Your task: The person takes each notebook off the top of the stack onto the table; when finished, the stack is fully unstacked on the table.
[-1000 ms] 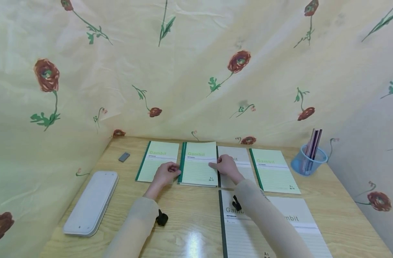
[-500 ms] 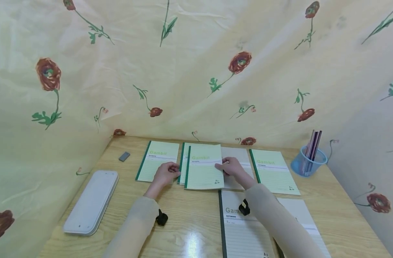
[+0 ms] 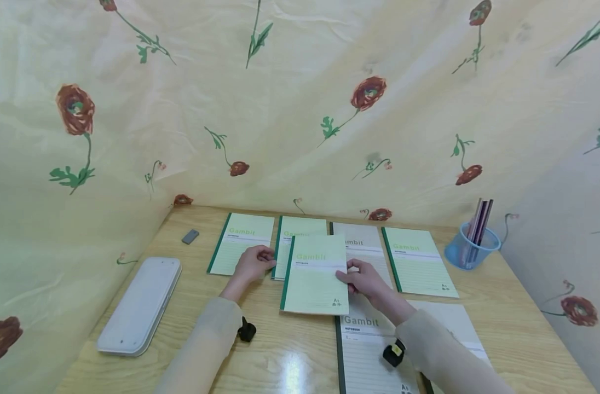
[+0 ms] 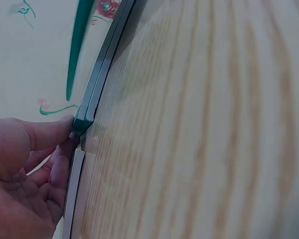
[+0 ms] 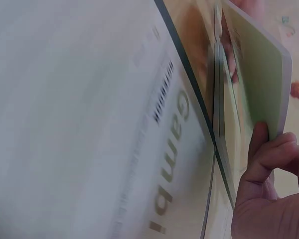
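Note:
In the head view, my right hand [image 3: 366, 282] pinches the right edge of a pale green notebook [image 3: 313, 290] with a dark green spine. The right wrist view shows this notebook [image 5: 261, 74] raised and tilted, with fingers [image 5: 269, 154] at its edge. It overlaps another green notebook [image 3: 305, 225] and part of a grey one [image 3: 364, 241]. My left hand [image 3: 253, 265] rests between that second green notebook and the leftmost green notebook [image 3: 243, 235]. In the left wrist view, the thumb and loosely curled fingers of the left hand [image 4: 30, 169] touch a green spine corner [image 4: 83, 124].
A further green notebook [image 3: 418, 257] lies at the back right. Two larger grey notebooks, the nearer one [image 3: 374, 355] partly under my right sleeve, lie in front. A blue cup [image 3: 469, 251] holds pencils. A white case [image 3: 139, 306] and grey eraser-like block [image 3: 190, 236] are at left.
My right hand has drawn the top green notebook off the one beneath, toward me and to the right, baring the lower notebook. My left hand has stayed in place.

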`<state>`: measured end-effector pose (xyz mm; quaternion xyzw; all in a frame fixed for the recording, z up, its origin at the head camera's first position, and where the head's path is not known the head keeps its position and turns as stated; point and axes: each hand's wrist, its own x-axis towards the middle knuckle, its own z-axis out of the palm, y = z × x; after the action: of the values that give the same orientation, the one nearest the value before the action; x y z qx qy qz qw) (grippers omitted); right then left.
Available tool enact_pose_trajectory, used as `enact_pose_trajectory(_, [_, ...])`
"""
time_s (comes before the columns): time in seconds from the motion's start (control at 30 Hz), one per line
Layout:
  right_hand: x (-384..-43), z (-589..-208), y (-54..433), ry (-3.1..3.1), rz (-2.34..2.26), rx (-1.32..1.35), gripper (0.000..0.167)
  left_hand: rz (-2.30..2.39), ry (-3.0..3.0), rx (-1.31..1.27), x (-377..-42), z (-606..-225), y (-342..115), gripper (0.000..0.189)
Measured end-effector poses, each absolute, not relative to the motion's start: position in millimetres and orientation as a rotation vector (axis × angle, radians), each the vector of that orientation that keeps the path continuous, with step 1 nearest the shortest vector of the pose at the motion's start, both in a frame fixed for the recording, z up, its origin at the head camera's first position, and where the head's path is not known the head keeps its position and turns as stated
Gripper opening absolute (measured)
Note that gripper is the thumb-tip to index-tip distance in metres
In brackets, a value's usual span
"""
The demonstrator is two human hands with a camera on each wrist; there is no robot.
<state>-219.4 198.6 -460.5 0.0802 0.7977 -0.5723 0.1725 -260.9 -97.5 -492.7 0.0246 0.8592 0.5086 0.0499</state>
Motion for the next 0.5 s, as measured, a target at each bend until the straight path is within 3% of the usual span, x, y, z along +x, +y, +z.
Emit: enact_pose_trajectory(0.5, [-129,-467,180,2.173,-1.701,0.148,0.027,1.561,2.612,0.099,-262,-495,-98,0.025])
